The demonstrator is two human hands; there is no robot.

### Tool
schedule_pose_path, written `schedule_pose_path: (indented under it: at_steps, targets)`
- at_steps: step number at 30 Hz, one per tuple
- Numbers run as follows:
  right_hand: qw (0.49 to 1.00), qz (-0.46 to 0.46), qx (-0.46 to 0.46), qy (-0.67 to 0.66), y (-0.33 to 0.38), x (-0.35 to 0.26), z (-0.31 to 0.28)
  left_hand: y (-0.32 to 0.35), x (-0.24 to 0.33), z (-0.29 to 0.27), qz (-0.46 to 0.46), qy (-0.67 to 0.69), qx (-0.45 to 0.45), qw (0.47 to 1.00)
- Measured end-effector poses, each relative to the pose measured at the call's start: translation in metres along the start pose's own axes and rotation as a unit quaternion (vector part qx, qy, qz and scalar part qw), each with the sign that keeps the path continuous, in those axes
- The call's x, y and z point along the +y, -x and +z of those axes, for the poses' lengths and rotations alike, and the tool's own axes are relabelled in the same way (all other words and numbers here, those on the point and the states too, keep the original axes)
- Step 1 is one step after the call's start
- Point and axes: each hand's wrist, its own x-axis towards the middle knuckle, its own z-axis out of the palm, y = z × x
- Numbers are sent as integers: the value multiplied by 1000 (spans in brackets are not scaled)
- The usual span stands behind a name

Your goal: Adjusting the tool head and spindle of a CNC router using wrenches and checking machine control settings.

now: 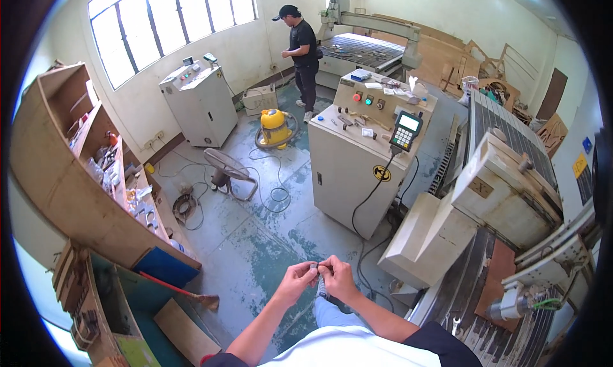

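Observation:
My left hand (298,282) and my right hand (338,279) meet in front of my body, above the floor. The fingertips of both hands pinch together on a small greyish, dark-edged piece (313,266), mostly covered by the fingers. Its kind is too small to make out. Nearest beyond my hands stands a grey control cabinet (348,191), with buttons, loose tools and small parts on its top. A handheld controller (405,130) with a screen and keypad rests at the cabinet's right edge, its black cable hanging down the front.
To the right is a large slatted-bed machine (504,188); a wrench (455,325) lies on its near bed. Wooden shelves (96,194) hold clutter at left. A floor fan (230,172), yellow vacuum (274,127) and loose cables occupy the floor. Another person (304,57) stands at the back.

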Motion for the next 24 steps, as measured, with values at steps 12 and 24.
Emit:
schedule_pose_path:
  at_steps: [12,24]
  targets:
    - [992,-53,97,66,-217,43,4,-209,88,-22,-63,207,13,976]
    - [983,106,143,-48,-372,90,9,-386,156,-71,-18,-53,-147,988]
